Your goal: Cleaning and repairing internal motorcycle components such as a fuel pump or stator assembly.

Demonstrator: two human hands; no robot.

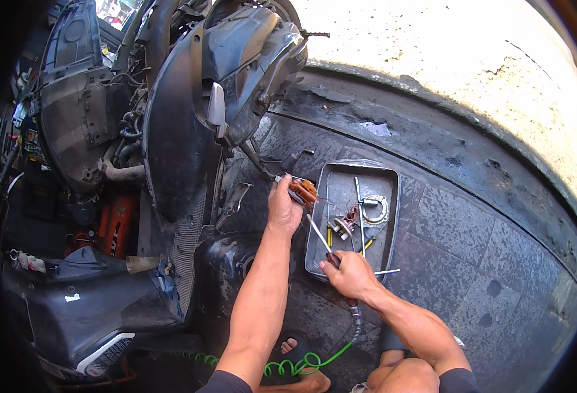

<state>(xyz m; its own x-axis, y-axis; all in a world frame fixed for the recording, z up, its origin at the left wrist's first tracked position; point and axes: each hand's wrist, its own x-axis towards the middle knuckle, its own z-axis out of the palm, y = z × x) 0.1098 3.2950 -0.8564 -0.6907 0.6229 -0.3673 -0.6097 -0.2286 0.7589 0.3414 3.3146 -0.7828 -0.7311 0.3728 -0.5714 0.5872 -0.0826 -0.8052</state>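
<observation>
Worn grey floor tiles (455, 226) stretch away to the right of both hands, while a partly stripped dark scooter (180, 131) stands beyond and to the left of them. I have the left forearm running nearly straight up from the lower edge, with the left hand (284, 208) raised at its end, fingers and thumb closed around an orange-brown part (305, 190). From the lower right, the other arm bends at the elbow and angles inward; its right hand (352, 274) makes a fist around a blow gun (333, 259), whose slim metal nozzle slants up and left toward the part. I cannot tell whether the tip touches it. Both hands are apart, the left farther out than the right. A green coiled hose (331, 359) drops from the gun below the right fist and curls back under the left forearm. Just beyond the right hand, a grey tray (396, 216) holds a metal ring (384, 211), a long silver rod (358, 190) and a pale flanged part (345, 226).
</observation>
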